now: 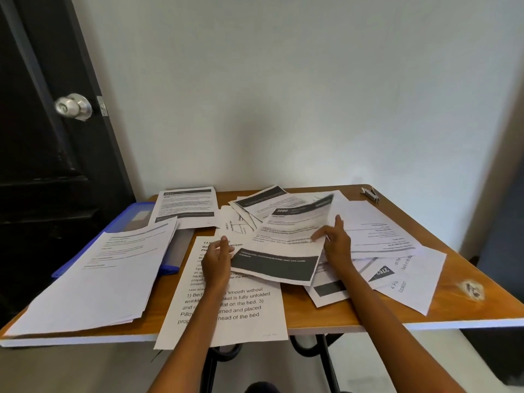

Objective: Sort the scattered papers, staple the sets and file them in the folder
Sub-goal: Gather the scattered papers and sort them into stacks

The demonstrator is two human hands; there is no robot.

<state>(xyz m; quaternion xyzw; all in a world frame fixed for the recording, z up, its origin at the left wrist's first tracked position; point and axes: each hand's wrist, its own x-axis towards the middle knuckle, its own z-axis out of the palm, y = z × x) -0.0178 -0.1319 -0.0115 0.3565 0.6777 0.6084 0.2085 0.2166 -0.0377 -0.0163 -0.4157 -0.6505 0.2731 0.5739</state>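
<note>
both hands grip one banded sheet [286, 245] — left hand [217, 263] at its near-left edge, right hand [336, 245] at its right; blue folder [133, 222] left of it — stapler [370, 194] far-right.

This looks like a small room in a home, used for desk work. A brown wooden table [425, 310] stands against a plain white wall [283, 95]. Left of the table is a black door [42, 137] with a shiny round knob [74, 106]. Printed papers [226, 302] and a blue folder [133, 214] lie on the table.
</note>
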